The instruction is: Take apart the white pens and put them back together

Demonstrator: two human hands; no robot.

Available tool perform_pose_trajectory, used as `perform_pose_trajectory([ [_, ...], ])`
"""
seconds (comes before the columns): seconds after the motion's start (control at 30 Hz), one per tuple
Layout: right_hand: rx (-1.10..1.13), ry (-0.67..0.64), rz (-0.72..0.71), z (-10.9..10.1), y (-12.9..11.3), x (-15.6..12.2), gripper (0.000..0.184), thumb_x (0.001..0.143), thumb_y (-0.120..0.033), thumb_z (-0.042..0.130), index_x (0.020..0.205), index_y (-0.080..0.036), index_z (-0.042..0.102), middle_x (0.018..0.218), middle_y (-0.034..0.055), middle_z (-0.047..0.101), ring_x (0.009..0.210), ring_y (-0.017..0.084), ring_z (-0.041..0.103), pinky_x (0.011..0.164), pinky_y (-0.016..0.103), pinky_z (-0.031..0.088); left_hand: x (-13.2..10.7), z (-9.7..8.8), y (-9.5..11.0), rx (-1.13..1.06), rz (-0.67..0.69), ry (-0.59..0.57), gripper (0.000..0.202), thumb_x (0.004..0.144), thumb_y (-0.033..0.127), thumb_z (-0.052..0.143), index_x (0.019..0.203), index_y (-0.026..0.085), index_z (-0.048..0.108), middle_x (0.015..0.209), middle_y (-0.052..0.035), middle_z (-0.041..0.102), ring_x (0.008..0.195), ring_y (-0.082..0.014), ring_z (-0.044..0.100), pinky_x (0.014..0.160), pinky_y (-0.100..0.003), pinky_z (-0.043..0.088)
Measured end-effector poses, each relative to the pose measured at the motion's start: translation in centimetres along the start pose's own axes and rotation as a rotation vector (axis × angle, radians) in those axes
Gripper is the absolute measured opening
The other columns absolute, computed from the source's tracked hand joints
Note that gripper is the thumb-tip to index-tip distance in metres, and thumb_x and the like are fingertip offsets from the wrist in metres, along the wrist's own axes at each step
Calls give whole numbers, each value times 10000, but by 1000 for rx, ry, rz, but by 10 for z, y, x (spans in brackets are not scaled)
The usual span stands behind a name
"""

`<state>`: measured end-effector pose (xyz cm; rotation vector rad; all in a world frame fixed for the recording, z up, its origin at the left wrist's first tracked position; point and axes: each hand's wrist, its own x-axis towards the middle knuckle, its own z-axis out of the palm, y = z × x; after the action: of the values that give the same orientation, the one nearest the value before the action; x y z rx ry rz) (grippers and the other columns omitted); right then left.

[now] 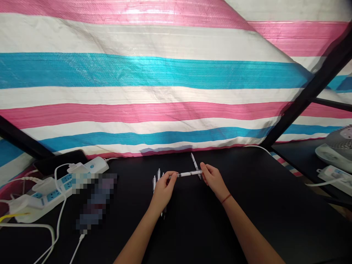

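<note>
A white pen (189, 173) is held level above the black table, one end in each hand. My left hand (164, 186) is closed on its grey left end, thumb and fingers pinching. At the other end, my right hand (211, 178) pinches the pen near its tip; a thin red band circles that wrist. Behind the held pen, a second white pen (194, 160) lies slanted on the table, partly covered by the first. Several more white pens (158, 173) lie beside and beneath my left hand, which hides much of them.
On the left, a white power strip (96, 167) carries plugs and cables, with a blurred phone (97, 203) on a white cable beside it. A striped sheet (165, 73) hangs behind the black table (275, 205). Another power strip (335, 179) and a fan-like object (339, 143) are at right.
</note>
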<state>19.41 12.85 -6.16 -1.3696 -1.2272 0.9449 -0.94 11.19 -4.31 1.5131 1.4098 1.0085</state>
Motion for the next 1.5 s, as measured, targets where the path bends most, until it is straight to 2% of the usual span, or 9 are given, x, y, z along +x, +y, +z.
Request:
perform_pose_trajectory([
  [0.2,-41,-4,-44,0,1,0,488,795,-598,505,523,-207,400,463,-40,407,426,94,366,397,217,278,1,0,0,0,9,-5,380,844,492,465,972,182,644,650,14,557,585,-138,486,556,-233,351],
  [0.4,-74,20,-21,-1,2,0,500,791,-608,494,506,-204,412,454,-30,418,420,97,368,389,219,274,0,0,-1,-11,10,-8,369,845,481,466,976,187,647,692,2,584,607,-139,499,551,-230,352],
  [0.53,-92,-12,-24,-1,0,-1,483,817,-555,496,507,-199,398,471,-35,392,443,95,358,404,214,272,0,-1,0,0,5,-9,372,844,481,467,976,185,650,695,-2,585,606,-141,499,551,-231,360],
  [0.7,-51,-72,0,-1,0,-1,430,845,-534,467,578,-198,439,521,-26,454,450,102,416,420,216,321,1,-1,-1,-6,18,17,378,838,482,474,985,180,649,694,-2,584,609,-144,503,563,-233,380],
  [0.87,-93,-50,22,-1,2,-1,443,845,-546,465,571,-198,437,498,-32,435,435,100,402,410,215,307,1,0,-3,-11,30,23,380,836,481,471,985,182,653,696,-4,593,618,-148,512,559,-231,382],
  [1.1,35,-96,-34,0,4,1,342,834,-503,510,707,-186,521,611,-4,514,529,126,495,478,235,410,2,-2,-1,15,10,52,378,843,484,458,958,181,652,621,19,523,588,-143,473,556,-233,352],
  [1.27,100,-73,-78,1,4,2,329,817,-505,541,778,-178,551,640,10,553,571,144,541,534,262,469,1,-1,-1,3,2,48,380,844,484,456,962,179,649,587,28,482,573,-142,454,546,-233,337],
  [1.37,113,-50,-57,1,1,1,334,805,-509,560,808,-175,571,654,14,570,565,143,545,515,259,472,1,-1,-1,0,6,73,374,847,480,452,948,183,655,590,25,491,567,-137,454,538,-229,333],
  [1.5,100,-64,8,1,-1,0,372,787,-541,562,720,-175,568,610,6,556,506,125,512,439,233,431,0,-2,-1,-2,36,94,376,845,489,452,931,185,657,588,24,494,555,-133,458,525,-224,335],
])
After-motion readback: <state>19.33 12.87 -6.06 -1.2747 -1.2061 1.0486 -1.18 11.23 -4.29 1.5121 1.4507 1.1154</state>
